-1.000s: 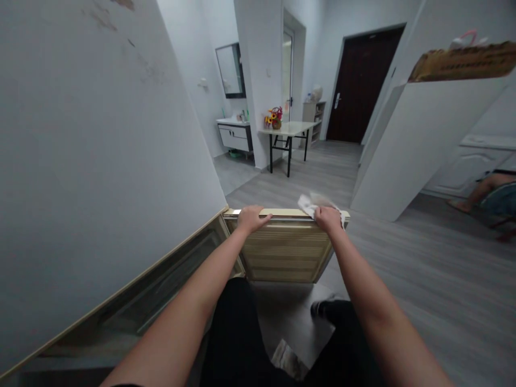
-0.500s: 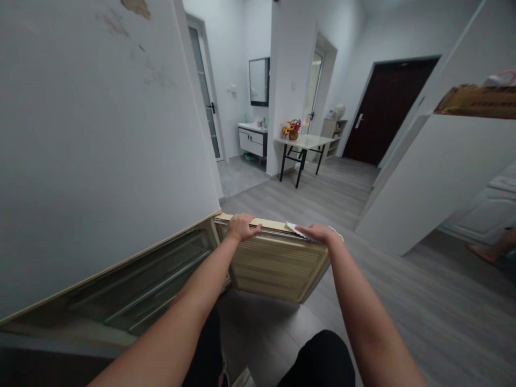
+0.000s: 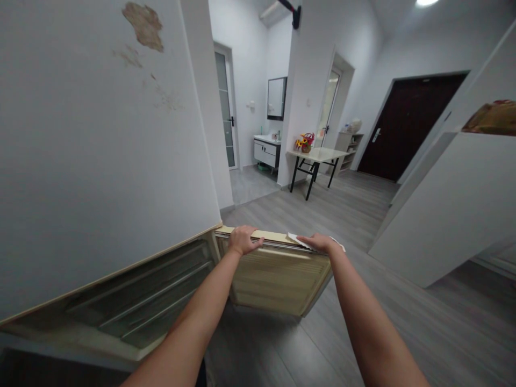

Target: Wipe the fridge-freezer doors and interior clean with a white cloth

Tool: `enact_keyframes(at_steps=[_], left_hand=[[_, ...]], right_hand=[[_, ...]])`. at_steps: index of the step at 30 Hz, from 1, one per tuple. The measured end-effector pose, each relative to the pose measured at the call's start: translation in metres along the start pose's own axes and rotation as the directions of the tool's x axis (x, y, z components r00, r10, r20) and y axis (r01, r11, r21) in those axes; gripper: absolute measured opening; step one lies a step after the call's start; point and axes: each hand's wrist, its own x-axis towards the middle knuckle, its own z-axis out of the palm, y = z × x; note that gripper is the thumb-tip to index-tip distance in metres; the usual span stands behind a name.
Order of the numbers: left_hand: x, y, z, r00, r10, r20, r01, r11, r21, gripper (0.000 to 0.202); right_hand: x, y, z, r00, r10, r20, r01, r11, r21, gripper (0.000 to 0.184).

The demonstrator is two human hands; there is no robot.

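Note:
A yellowed refrigerator door (image 3: 278, 282) stands swung out, with its ribbed inner side toward me. My left hand (image 3: 242, 240) is closed over its top edge near the hinge side, thumb on the inner side. Farther along the same edge, my right hand (image 3: 320, 243) presses a thin white cloth or wipe (image 3: 297, 240) against the door. Part of that wipe is hidden under the palm, and a bit sticks out beyond the wrist. To the left is the open refrigerator body (image 3: 212, 242), its dim interior showing ribbed walls.
A white wall (image 3: 121, 161) with peeling paint rises on the left. Ahead are a folding table (image 3: 322, 155) with a flower basket (image 3: 305, 143), a sink cabinet (image 3: 266, 150) and a dark door (image 3: 409, 126). A tall white panel (image 3: 451, 204) stands at right on the grey floor (image 3: 342, 328).
My view has tilted up and shifted left, so the room sits lower and farther right. My knees and another person's foot have left view. Both hands keep nearly the same places on the door.

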Motion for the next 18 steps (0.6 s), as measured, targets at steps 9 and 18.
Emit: enact_keyframes(at_steps=[9,18], left_hand=[[0.004,-0.003,0.013,1.000,-0.013,-0.017,0.013,1.000,0.003,0.046],[-0.037,0.027,0.006,0.983,-0.122,-0.141,0.114,0.992,-0.058,0.050]], right_hand=[[0.025,0.006,-0.003,0.999,-0.005,-0.052,0.004,1.000,-0.004,0.100],[-0.029,0.004,0.021,0.993,-0.108,-0.049,0.105,0.992,-0.066,0.095]])
